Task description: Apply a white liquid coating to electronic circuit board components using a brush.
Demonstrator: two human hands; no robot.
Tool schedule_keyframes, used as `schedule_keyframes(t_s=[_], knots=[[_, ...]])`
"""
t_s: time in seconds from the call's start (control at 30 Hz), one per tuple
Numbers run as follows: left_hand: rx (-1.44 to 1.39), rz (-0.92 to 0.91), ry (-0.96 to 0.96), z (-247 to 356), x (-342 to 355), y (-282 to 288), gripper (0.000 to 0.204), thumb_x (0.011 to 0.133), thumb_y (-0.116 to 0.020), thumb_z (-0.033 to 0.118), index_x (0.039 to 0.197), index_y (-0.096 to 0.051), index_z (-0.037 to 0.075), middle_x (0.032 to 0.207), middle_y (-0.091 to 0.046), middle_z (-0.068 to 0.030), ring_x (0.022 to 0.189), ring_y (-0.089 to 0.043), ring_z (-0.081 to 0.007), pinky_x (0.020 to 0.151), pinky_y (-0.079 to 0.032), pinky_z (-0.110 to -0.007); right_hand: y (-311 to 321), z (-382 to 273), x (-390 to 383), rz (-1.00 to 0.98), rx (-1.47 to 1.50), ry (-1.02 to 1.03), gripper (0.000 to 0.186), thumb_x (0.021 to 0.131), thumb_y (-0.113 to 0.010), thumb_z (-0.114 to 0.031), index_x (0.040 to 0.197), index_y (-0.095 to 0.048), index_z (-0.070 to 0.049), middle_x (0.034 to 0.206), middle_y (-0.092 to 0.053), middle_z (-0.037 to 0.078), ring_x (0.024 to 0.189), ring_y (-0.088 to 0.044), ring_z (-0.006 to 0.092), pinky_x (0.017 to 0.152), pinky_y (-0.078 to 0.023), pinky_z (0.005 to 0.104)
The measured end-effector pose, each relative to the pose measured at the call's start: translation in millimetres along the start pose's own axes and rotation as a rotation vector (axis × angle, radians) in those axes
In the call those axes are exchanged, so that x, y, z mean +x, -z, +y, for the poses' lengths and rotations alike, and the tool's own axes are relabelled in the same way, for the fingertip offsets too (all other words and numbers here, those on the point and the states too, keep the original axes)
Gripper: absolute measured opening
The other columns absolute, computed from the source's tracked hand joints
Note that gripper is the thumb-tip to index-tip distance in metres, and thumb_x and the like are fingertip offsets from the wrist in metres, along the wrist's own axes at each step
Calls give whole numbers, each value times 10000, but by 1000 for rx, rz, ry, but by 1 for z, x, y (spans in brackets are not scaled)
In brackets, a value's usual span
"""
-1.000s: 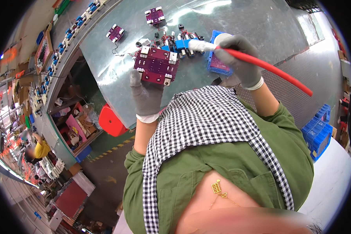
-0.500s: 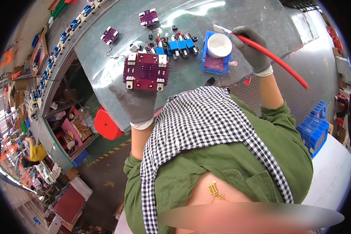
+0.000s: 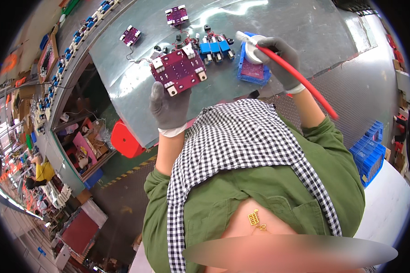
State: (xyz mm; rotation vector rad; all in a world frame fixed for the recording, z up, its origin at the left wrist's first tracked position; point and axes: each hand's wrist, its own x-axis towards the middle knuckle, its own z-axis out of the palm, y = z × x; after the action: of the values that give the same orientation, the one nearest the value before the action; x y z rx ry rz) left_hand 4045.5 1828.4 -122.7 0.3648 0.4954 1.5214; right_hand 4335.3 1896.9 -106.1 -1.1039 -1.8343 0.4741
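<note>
My left hand (image 3: 172, 109), in a grey glove, supports a purple circuit board (image 3: 177, 70) with white blocks at its corners. The board is tilted. My thumb stands beside its near left edge, and the other fingers are hidden beneath it. In my gloved right hand (image 3: 282, 61) is a brush with a long red handle (image 3: 307, 86), its pale bristle end pointing left over the rim of a white cup (image 3: 254, 54). That cup sits in a blue plastic tray (image 3: 253, 77) on the table, partly hidden by the hand.
Blue motor units (image 3: 215, 49) with wires lie beyond the held board. Two more purple boards rest farther back, one (image 3: 176, 16) in the middle and one (image 3: 130, 36) at left. A red stool (image 3: 125, 139) stands by the metal table (image 3: 300, 27). Blue crates (image 3: 369, 152) are at right.
The purple board has tilted and shifted right, and my left thumb now shows beside it. My right hand has moved left with the brush, bringing its bristle end across the cup.
</note>
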Motion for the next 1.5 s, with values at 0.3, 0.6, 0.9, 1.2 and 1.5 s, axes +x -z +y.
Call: schedule_keyframes(t_s=[0.3,0.6,0.9,1.2,1.5], knots=[[93,-2,-156,2,4,-33,657,897,-625,335,1434,-395,35,1377,-513,-184,1264,-497,-348,1054,-379,-564,-32,-81,9,-41,341,7,125,778,-701,-11,792,-585,-56,665,-593,17,568,-553,96,530,-444,246],[33,49,-179,1,5,-27,565,926,-619,352,1357,-489,11,1288,-593,-161,1198,-562,-320,1048,-406,-521,-35,-107,16,-16,440,58,167,722,-778,-79,762,-617,-76,690,-648,59,593,-650,189,546,-516,288],[207,152,-267,20,6,-43,544,915,-631,341,1350,-498,42,1262,-609,-137,1148,-595,-297,1013,-452,-478,-46,-112,18,-153,412,183,143,749,-717,19,797,-599,-45,678,-595,59,581,-578,164,537,-451,283],[-82,583,-271,111,136,193,399,905,-448,103,1289,-513,17,1300,-552,-250,1196,-533,-463,987,-432,-675,-2,-77,23,208,247,-217,99,868,-685,-50,966,-669,-50,857,-652,21,800,-609,102,727,-503,247],[1387,565,113,-10,71,133,935,773,-783,463,1430,-328,-22,1408,-417,-209,1266,-453,-304,1041,-401,-421,73,110,4,-11,-230,-511,224,878,-644,-282,960,-685,-77,821,-682,31,772,-658,128,712,-529,298]])
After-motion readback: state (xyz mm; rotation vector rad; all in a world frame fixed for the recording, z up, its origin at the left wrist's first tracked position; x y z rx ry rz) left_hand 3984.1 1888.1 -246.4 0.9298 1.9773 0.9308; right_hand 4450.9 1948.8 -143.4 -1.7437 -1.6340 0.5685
